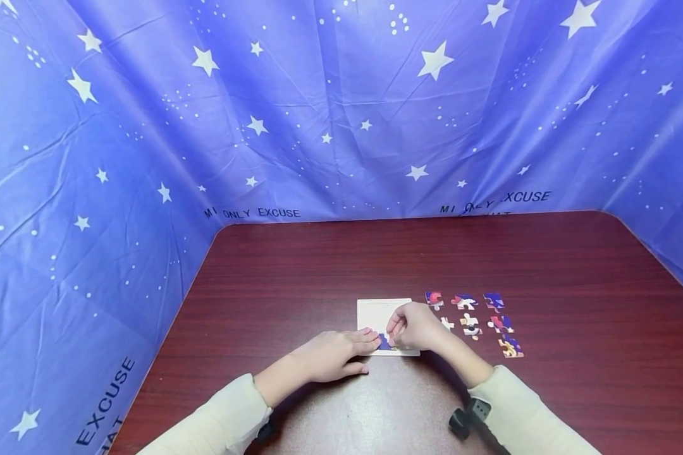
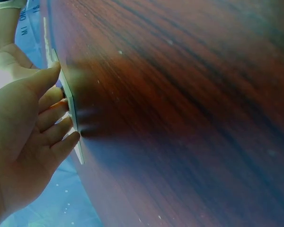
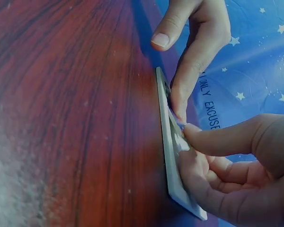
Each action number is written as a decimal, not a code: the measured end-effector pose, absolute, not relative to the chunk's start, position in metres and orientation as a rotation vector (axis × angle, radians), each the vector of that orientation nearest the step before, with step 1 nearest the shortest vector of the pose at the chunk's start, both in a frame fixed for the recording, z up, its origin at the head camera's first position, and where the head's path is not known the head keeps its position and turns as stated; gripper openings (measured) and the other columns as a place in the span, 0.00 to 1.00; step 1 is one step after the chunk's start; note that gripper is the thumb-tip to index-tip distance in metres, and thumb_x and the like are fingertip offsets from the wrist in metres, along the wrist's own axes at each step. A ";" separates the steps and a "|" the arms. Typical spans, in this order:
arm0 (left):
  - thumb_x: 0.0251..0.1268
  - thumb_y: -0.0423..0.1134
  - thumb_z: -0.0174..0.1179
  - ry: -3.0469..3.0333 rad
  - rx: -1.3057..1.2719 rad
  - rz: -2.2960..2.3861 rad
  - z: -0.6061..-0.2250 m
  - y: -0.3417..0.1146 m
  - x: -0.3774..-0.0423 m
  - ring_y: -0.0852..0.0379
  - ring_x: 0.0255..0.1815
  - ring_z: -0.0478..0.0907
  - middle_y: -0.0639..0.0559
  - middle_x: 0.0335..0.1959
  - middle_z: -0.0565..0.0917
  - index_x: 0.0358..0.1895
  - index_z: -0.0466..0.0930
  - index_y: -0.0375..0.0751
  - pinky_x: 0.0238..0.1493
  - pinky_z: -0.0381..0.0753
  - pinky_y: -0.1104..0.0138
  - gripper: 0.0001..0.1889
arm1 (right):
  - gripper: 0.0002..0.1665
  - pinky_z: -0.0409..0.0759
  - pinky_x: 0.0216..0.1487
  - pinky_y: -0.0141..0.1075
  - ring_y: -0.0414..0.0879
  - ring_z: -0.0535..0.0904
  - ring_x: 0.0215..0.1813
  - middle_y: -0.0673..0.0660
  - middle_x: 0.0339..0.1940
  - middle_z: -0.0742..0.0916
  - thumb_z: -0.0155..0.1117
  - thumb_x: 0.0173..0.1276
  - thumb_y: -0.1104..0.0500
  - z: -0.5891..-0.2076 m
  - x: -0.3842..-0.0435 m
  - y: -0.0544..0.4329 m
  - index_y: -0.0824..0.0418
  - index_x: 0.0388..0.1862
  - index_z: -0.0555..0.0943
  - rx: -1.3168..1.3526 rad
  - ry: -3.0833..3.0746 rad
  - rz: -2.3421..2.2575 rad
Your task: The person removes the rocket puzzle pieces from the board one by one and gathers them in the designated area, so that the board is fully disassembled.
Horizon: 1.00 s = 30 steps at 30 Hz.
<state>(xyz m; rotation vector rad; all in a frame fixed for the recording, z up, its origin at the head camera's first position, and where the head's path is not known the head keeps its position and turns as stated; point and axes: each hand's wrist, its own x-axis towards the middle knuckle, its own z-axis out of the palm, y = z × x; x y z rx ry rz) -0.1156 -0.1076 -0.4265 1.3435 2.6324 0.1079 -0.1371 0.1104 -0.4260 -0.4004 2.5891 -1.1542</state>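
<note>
A white puzzle tray (image 1: 370,311) lies flat on the table, a blue puzzle piece (image 1: 384,342) showing near its front edge between the two hands. My left hand (image 1: 337,355) rests its extended fingers on the tray's left side; in the left wrist view the left hand (image 2: 28,127) has its fingertips along the tray's edge (image 2: 72,101). Over the tray's front right part, my right hand (image 1: 417,327) pinches a puzzle piece between thumb and bent fingers. In the right wrist view the right hand (image 3: 241,165) mostly hides that piece.
Several loose puzzle pieces lie in rough rows right of the tray, among them a red and blue piece (image 1: 434,299), a blue piece (image 1: 494,301) and a yellow-patterned piece (image 1: 510,346). Behind the dark red wooden table (image 1: 296,265) hangs a blue star-printed curtain (image 1: 341,126).
</note>
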 end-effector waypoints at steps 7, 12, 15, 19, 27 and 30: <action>0.70 0.53 0.52 2.632 1.361 0.113 -0.428 -0.109 -0.116 0.62 0.73 0.65 0.57 0.71 0.69 0.70 0.67 0.50 0.70 0.71 0.66 0.27 | 0.09 0.82 0.27 0.28 0.34 0.81 0.23 0.60 0.25 0.89 0.71 0.49 0.69 -0.428 -0.139 0.116 0.70 0.33 0.84 -0.298 2.411 -1.318; 0.70 0.52 0.53 2.637 1.373 0.121 -0.429 -0.110 -0.117 0.62 0.72 0.66 0.56 0.71 0.69 0.70 0.67 0.50 0.69 0.71 0.66 0.27 | 0.08 0.85 0.30 0.32 0.37 0.83 0.24 0.63 0.26 0.90 0.70 0.53 0.70 -0.428 -0.140 0.119 0.72 0.33 0.85 -0.251 2.308 -1.389; 0.70 0.52 0.53 2.639 1.378 0.118 -0.430 -0.109 -0.117 0.62 0.73 0.66 0.56 0.71 0.69 0.70 0.67 0.50 0.69 0.72 0.66 0.27 | 0.07 0.85 0.30 0.31 0.38 0.84 0.24 0.63 0.26 0.89 0.68 0.55 0.71 -0.429 -0.140 0.122 0.73 0.33 0.85 -0.236 2.300 -1.405; 0.70 0.52 0.53 2.639 1.370 0.118 -0.431 -0.109 -0.117 0.63 0.73 0.65 0.57 0.71 0.69 0.70 0.67 0.51 0.69 0.71 0.66 0.27 | 0.06 0.84 0.30 0.30 0.38 0.84 0.24 0.64 0.25 0.89 0.66 0.56 0.71 -0.429 -0.141 0.124 0.73 0.33 0.85 -0.235 2.308 -1.410; 0.70 0.53 0.53 2.641 1.368 0.115 -0.432 -0.108 -0.117 0.63 0.73 0.65 0.57 0.71 0.69 0.69 0.68 0.51 0.69 0.71 0.66 0.27 | 0.05 0.80 0.28 0.27 0.40 0.84 0.23 0.61 0.22 0.89 0.66 0.55 0.72 -0.428 -0.142 0.129 0.70 0.31 0.86 -0.274 2.413 -1.351; 0.70 0.52 0.53 2.643 1.377 0.101 -0.431 -0.109 -0.117 0.63 0.73 0.65 0.57 0.71 0.70 0.69 0.69 0.51 0.70 0.71 0.67 0.26 | 0.04 0.81 0.27 0.28 0.40 0.84 0.22 0.60 0.22 0.89 0.65 0.56 0.72 -0.427 -0.144 0.133 0.69 0.31 0.86 -0.248 2.452 -1.344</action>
